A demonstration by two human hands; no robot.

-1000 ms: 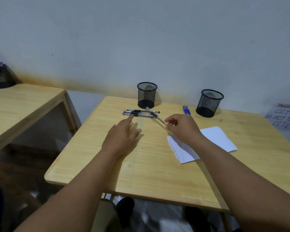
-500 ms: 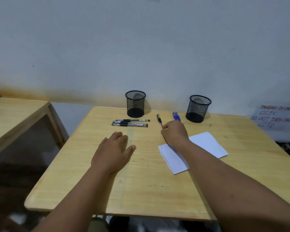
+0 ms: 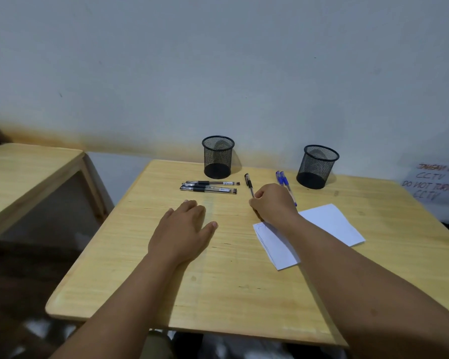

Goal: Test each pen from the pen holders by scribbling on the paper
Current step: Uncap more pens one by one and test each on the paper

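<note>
On the wooden table [image 3: 231, 294] there are two black mesh pen holders [image 3: 217, 157], and both look empty inside; the second holder [image 3: 317, 166] stands well to the right of the first, near the wall. Three black pens [image 3: 209, 186] lie side by side just in front of the left holder, though they are so close together that the count is not fully sure. Two blue pens [image 3: 283, 180] lie next to each other just left of the right holder, partly behind the right hand [image 3: 274, 204]. One more black pen [image 3: 249, 184] is held in that hand: the fingers are curled around it and its capped end points away toward the wall. The hand rests at the far left corner of the white paper [image 3: 329, 224], where a few thin scribble lines are visible. The left hand [image 3: 183, 229] lies flat on the table with the fingers straight, holding nothing.
</note>
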